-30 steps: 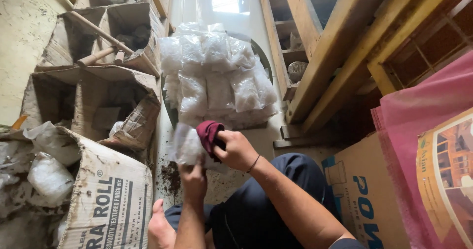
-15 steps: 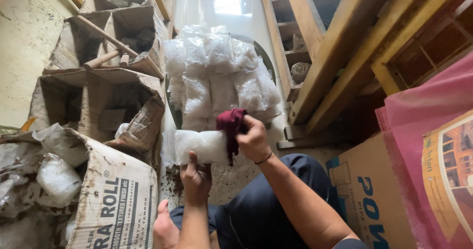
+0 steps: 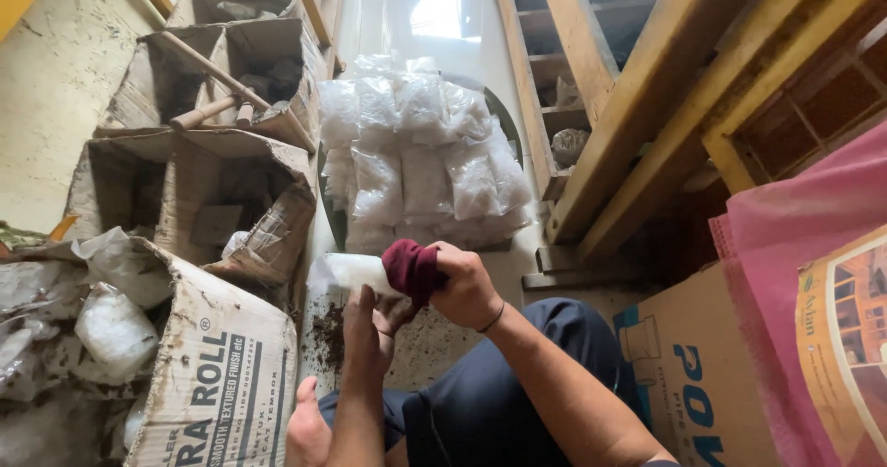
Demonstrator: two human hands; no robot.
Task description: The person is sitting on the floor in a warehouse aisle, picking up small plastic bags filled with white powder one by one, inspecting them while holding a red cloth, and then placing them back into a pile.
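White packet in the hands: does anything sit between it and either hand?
The dark red cloth lies between the right hand and the white packet. The left hand grips it bare from below.

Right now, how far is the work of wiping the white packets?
Done, it seems: a big stack of white plastic packets stands ahead by the wall. In hand: the left hand holds one white packet from below, and the right hand presses a dark red cloth on its end. Left: more soiled-looking packets lie in the torn cardboard box at the left; their number is unclear.
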